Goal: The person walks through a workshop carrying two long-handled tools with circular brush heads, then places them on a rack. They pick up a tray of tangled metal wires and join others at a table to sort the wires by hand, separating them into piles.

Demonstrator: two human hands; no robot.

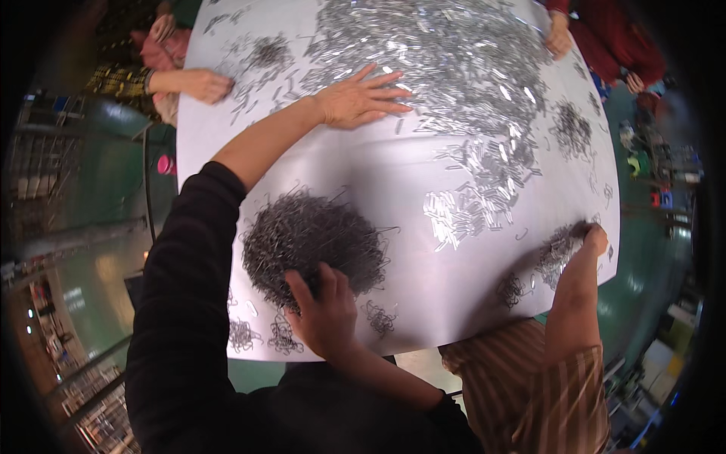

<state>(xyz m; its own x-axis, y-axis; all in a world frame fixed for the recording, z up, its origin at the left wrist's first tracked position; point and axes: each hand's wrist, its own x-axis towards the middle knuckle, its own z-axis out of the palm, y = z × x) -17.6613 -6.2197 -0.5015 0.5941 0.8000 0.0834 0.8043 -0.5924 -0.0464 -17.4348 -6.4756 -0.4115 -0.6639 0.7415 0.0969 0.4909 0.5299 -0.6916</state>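
Observation:
My left hand (361,100) is open, palm down with fingers spread, at the near left edge of a broad layer of shiny, narrow metal pieces (446,68) on a white tabletop (393,178). Closer to me is a dense, dark heap of thin bent-wire hooks (314,234). My right hand (327,306) curls its thumb and fingers around hooks at the heap's near edge. The fingertips are partly lost in shadow. Small clusters of wire hooks (242,334) lie near the table's front edge, on both sides of my right hand.
At my right, a person in striped brown clothing has a hand (596,240) at a small hook pile (556,253). Other people's hands (206,86) reach in at the far left and far right (558,39). More hook clusters (571,130) lie along the right side.

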